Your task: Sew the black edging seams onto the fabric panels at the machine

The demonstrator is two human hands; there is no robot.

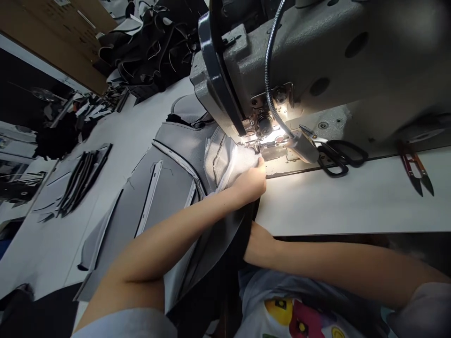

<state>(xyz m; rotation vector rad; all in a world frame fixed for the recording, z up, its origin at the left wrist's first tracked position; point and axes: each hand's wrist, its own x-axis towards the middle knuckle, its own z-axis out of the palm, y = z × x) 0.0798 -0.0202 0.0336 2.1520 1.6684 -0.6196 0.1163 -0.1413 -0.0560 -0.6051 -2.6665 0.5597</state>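
A large grey sewn fabric piece [179, 150] with black edges and pale seam strips lies across the table, its right end under the sewing machine [243, 75]. My left hand [251, 182] is closed on the lit fabric edge, with a fingertip right beside the presser foot [259, 146]. Lower down, my right hand [260, 244] grips the black-edged side of the same fabric at the table's front edge. The fingers of that hand are mostly hidden behind the cloth.
Black-handled scissors [334, 152] rest on the machine bed, and thread snips [416, 169] lie farther right. A lamp [303, 146] on a flexible metal neck lights the needle area. Stacked grey panels [82, 180] sit at left, and a heap of dark fabric pieces [151, 47] stands behind.
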